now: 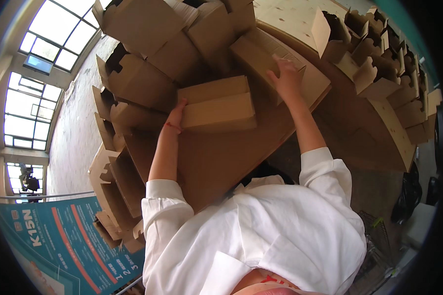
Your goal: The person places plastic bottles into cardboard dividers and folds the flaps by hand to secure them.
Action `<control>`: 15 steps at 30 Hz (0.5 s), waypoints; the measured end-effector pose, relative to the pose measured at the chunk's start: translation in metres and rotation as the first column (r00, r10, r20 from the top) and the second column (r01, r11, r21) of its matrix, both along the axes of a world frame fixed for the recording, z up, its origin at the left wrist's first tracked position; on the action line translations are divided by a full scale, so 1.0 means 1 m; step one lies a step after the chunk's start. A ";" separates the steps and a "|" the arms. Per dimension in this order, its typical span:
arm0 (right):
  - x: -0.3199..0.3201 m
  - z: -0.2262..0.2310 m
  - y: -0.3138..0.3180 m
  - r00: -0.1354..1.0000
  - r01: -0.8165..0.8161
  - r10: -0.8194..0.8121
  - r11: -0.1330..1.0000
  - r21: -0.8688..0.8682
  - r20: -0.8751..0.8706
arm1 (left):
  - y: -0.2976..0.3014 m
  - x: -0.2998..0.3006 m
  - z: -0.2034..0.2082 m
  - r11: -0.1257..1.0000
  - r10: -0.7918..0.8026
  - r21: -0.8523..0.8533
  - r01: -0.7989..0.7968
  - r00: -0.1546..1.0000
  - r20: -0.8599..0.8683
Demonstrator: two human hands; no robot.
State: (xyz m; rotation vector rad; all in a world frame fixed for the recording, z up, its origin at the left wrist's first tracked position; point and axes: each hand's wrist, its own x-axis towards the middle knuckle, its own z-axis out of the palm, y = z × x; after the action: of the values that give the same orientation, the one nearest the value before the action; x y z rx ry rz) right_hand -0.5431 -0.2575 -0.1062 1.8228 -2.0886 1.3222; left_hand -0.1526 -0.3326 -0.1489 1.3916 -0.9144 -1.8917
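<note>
In front of me a long brown cardboard box (219, 110) rests on the brown tabletop (202, 162). My left hand (176, 117) grips its left end, with the thumb near the upper edge and the other fingers partly hidden. Farther right, my right hand (286, 79) is open, its thumb and fingers apart. It is over a stack of flat folded cardboard (263, 51) near the table's right corner. Whether its fingertips touch the top piece, I cannot tell.
Several cardboard boxes with raised flaps (142, 83) crowd the table's far and left sides. At right, a second table (391, 130) carries more open boxes (379, 73). A teal printed banner (74, 246) stands at lower left, and black bags (407, 194) lie at right.
</note>
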 end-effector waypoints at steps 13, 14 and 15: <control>-0.003 -0.010 -0.008 0.923 0.144 -0.120 0.989 0.039 -0.366 | 0.096 -0.069 0.019 0.924 0.372 -0.145 -0.355 0.921 0.114; 0.001 -0.005 -0.006 0.923 0.167 -0.120 0.981 0.100 -0.366 | 0.097 -0.069 0.024 0.921 0.375 -0.168 -0.352 0.918 0.130; 0.004 -0.002 -0.003 0.922 0.192 -0.122 0.968 0.160 -0.367 | 0.092 -0.067 0.030 0.950 0.298 -0.145 -0.276 0.942 0.157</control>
State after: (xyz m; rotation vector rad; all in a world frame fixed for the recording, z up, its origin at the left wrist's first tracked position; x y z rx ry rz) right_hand -0.5390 -0.2606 -0.1083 1.7535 -2.1628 0.7076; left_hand -0.2199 -0.2402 -0.1191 1.5449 -0.8411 -1.4903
